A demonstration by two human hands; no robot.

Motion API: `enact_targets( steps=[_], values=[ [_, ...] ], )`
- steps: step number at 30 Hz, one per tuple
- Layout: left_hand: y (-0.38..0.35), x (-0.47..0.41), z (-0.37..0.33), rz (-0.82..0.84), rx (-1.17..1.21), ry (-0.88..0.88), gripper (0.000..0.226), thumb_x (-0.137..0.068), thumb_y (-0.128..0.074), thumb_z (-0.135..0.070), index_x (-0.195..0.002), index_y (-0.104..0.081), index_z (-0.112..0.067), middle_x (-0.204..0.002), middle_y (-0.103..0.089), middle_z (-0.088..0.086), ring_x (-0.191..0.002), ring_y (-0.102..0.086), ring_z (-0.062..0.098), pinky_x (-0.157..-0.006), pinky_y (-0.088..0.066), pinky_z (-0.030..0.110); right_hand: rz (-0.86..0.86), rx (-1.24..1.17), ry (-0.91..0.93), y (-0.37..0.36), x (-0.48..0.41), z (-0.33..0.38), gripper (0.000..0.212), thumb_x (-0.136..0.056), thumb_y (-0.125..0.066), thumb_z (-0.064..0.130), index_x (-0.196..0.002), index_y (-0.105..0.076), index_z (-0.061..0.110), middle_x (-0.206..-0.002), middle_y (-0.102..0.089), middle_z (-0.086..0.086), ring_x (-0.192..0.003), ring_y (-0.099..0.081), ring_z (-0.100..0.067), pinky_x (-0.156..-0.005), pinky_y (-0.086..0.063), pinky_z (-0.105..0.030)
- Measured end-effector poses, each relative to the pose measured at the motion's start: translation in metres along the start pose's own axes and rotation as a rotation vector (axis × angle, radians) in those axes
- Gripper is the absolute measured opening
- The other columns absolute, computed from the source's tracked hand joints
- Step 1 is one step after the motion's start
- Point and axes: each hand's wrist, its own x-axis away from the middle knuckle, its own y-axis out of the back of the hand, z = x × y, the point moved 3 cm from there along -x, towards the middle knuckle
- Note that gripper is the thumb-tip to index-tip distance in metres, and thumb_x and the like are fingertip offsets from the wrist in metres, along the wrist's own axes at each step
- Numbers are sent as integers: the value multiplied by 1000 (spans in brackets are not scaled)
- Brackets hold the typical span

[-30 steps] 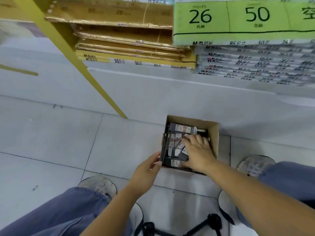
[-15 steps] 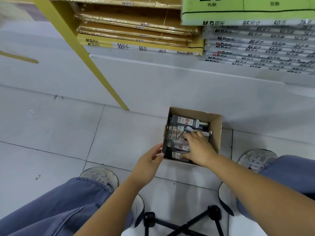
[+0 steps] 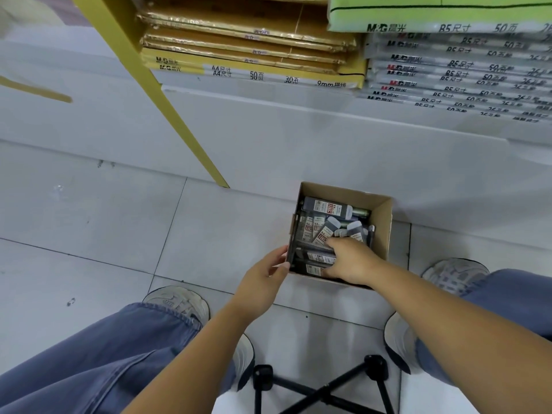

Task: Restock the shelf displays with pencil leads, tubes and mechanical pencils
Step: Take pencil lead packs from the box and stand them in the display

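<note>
**Picking lead tubes out of the stock box**

Works over an open cardboard box (image 3: 385,222) set on the floor, close against the foot of the shelf unit (image 3: 298,130). Steadies the box's left wall with the left grip (image 3: 263,282), fingers relaxed and only touching the card. Digs the right grip (image 3: 349,261) into the jumbled lead tubes (image 3: 327,207), fingers curled over the near ones; cannot tell whether clamped on any yet.

Best to close on a few tubes lying the same way, then lift straight up, clear of the walls. Keep the box pinned against dragging. Avoid a greedy handful of smooth, probably slippery tubes. Ignore the paper packs (image 3: 254,74) stacked above.
</note>
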Motion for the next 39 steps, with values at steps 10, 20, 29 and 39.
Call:
enact_targets(
  steps=[10, 20, 29, 39],
  values=[
    [-1, -1, -1, -4, 3, 24, 33, -105, -45, -27, -121, -47, -57, -115, -57, -34, -99, -51, -28, -88, -44, 14, 185, -293, -32, 3, 6, -2, 26, -87, -66, 28, -111, -55, 27, -109, -66, 3, -97, -66, -19, -87, -56, -37],
    [0, 2, -2, -5, -18, 11, 36, -106, -43, -28, -139, -47, -42, -125, -58, -19, -113, -56, -3, -104, -45, 29, 70, -438, -10, 2, 8, -2, 30, -85, -70, 24, -109, -55, 33, -101, -67, 7, -91, -66, -17, -81, -56, -34],
    [2, -2, -3, -13, -29, 24, 39, -105, -47, -29, -143, -49, -35, -132, -59, -9, -117, -57, 5, -104, -46, 31, -91, -761, -102, 20, 10, -12, 48, -75, -80, 8, -111, -58, 31, -102, -70, 11, -90, -66, -3, -74, -50, -20],
    [3, -4, -4, -33, -38, 26, 32, -104, -49, -26, -132, -52, -41, -118, -60, -16, -104, -57, -7, -82, -44, 15, -90, -858, -118, 17, 15, -14, 50, -77, -79, 10, -117, -58, 31, -110, -69, 4, -100, -67, -15, -96, -51, -37]
  ],
)
